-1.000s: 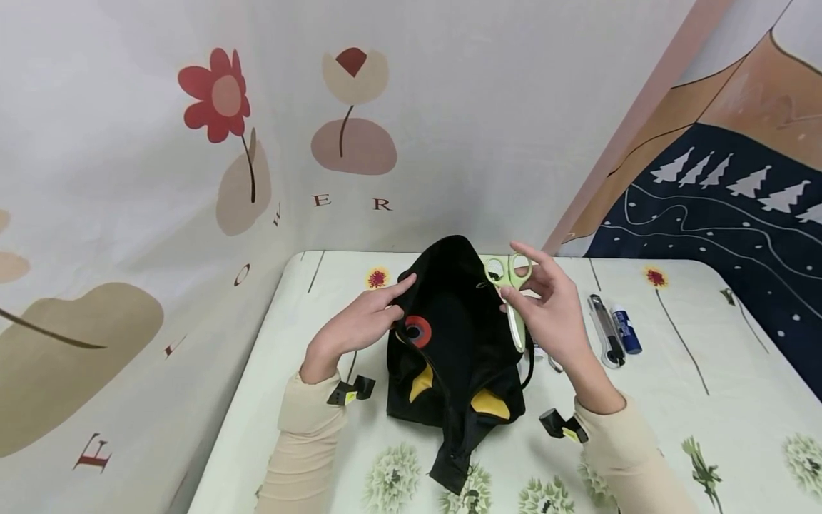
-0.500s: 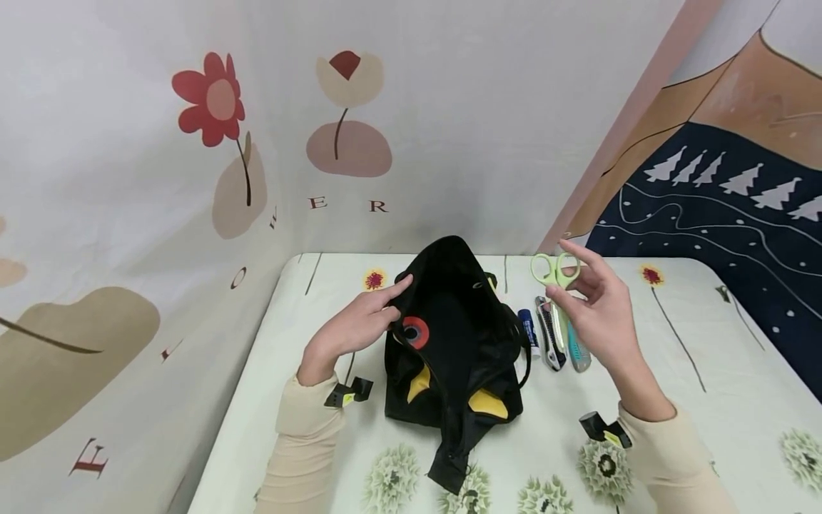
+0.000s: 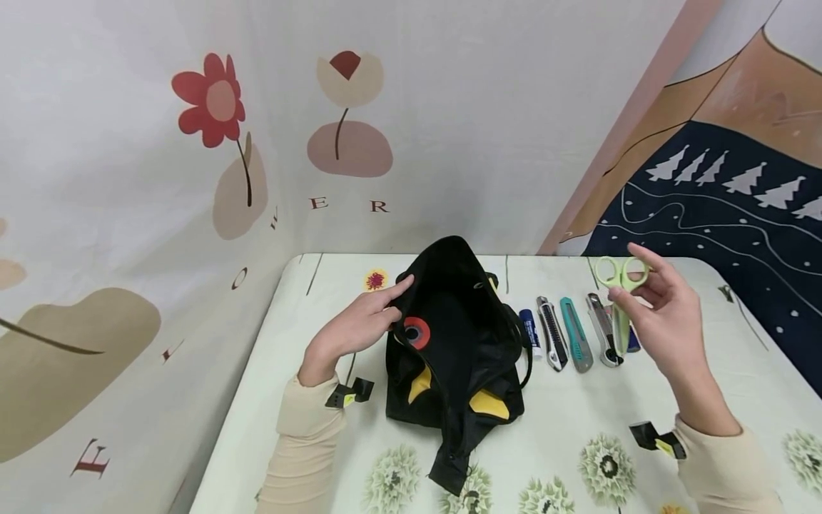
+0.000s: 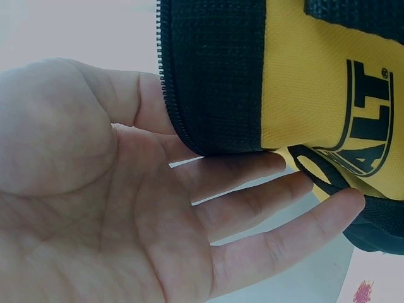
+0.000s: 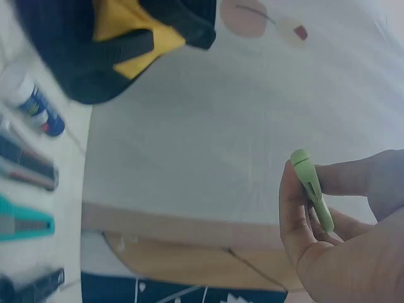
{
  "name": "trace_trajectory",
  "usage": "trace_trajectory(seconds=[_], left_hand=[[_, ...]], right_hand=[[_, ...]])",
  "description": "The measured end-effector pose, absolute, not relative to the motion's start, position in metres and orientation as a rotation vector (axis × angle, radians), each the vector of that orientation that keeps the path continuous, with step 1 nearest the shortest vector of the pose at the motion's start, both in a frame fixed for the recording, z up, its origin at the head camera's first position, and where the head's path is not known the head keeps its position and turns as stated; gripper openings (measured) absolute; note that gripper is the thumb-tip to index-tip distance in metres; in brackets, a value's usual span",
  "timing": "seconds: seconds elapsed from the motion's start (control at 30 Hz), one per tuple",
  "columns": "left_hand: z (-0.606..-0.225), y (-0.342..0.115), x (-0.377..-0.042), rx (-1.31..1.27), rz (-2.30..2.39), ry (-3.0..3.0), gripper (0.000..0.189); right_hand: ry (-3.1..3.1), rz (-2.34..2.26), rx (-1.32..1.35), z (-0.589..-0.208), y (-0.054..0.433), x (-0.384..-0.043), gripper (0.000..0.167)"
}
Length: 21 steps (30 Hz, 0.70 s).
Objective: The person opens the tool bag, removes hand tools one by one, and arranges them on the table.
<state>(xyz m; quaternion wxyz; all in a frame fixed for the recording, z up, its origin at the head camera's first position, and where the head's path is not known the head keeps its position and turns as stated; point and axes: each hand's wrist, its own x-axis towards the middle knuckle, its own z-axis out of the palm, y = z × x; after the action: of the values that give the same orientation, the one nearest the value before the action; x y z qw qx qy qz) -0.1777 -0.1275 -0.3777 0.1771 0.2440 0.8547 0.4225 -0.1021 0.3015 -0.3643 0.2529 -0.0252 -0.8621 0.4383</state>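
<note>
A black tool bag (image 3: 459, 400) with yellow patches stands with its mouth open in the middle of the table. My left hand (image 3: 353, 328) holds its left rim. In the left wrist view, the thumb goes behind the zipper edge, and several fingers (image 4: 252, 196) lie straight beside the yellow panel (image 4: 303, 82) lettered "ALT". My right hand (image 3: 671, 321) pinches light green scissors (image 3: 621, 325), rings up and blades down, above the right end of a row of tools. Seen edge-on in the right wrist view, the scissors (image 5: 312, 186) sit between thumb and fingers.
Right of the bag lie a blue-and-white tube (image 3: 530, 333), a black-and-silver utility knife (image 3: 552, 334), a teal utility knife (image 3: 576, 335) and a grey one (image 3: 601, 325). Another blue tube (image 3: 633, 340) is partly behind the scissors. A printed cloth wall (image 3: 462, 143) rises behind the table.
My right hand has carried the scissors rightward from the bag's right rim, past the knives, to the row's right end. The left hand stays on the rim.
</note>
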Motion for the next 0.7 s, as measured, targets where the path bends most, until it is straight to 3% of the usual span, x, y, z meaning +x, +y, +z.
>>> trace_trajectory(seconds=[0.7], left_hand=[[-0.377,-0.126,-0.177,0.678,1.192,2.421,0.069]], right_hand=[[-2.386,1.183,-0.369,-0.376,0.38,-0.097,0.073]])
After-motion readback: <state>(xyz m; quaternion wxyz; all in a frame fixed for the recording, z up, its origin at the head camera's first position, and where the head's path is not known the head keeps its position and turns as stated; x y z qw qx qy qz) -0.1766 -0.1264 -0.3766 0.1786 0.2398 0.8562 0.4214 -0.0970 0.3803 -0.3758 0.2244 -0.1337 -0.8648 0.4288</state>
